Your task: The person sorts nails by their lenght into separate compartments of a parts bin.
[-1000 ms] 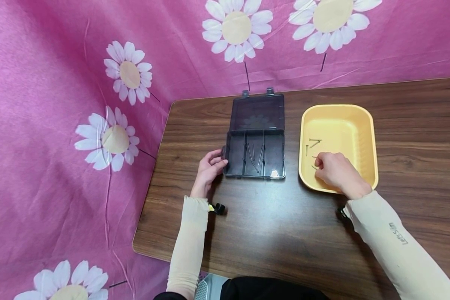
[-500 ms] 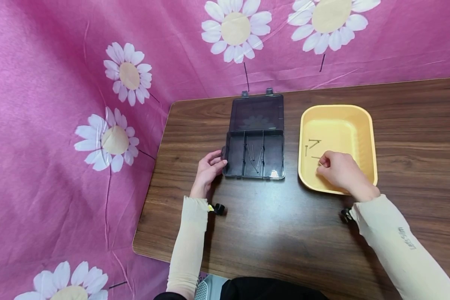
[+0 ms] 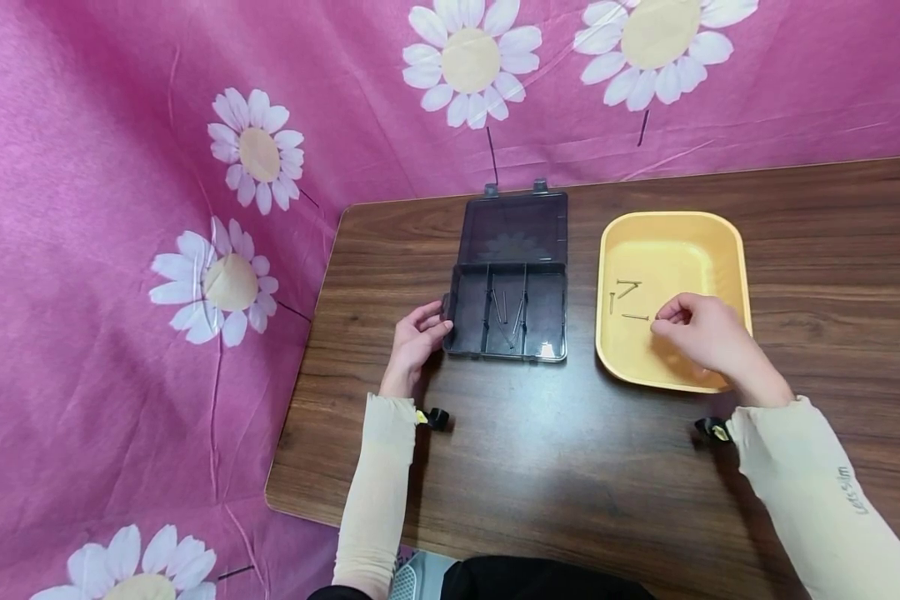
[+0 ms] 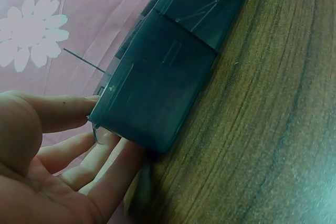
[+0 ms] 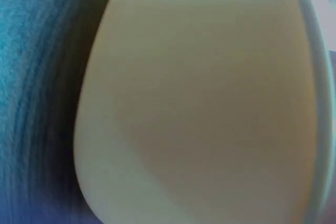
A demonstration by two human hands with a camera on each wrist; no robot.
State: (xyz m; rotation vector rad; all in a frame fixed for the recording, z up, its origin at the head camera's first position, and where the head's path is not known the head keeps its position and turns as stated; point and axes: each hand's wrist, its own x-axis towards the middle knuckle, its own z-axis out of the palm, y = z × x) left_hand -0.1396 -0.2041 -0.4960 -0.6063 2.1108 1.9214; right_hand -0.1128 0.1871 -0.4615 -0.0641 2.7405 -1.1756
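My left hand [image 3: 416, 343] holds the left side of a dark see-through compartment box [image 3: 465, 333], its lid [image 3: 515, 229] laid back. In the left wrist view the thumb is at the upper edge of the box wall [image 4: 142, 98] and the other fingers are against its end. Several thin nails [image 3: 505, 307] lie in the middle compartment. Over the yellow tub [image 3: 607, 358], my right hand [image 3: 701, 332] has thumb and forefinger pinched together on a nail almost wholly hidden by the fingers. Left of the fingertips several nails [image 3: 635, 317] lie on the tub floor.
The tub stands right of the box on a brown wood-grain table [image 3: 540, 467]. A pink cloth [image 3: 360, 100] with daisies hangs behind and to the left. Only the tub wall [image 5: 210, 103] and a blurred surface show in the right wrist view.
My right hand has drawn back to the right and slightly up, and a nail by its fingertips is gone from the tub floor. My left hand stays at the box.
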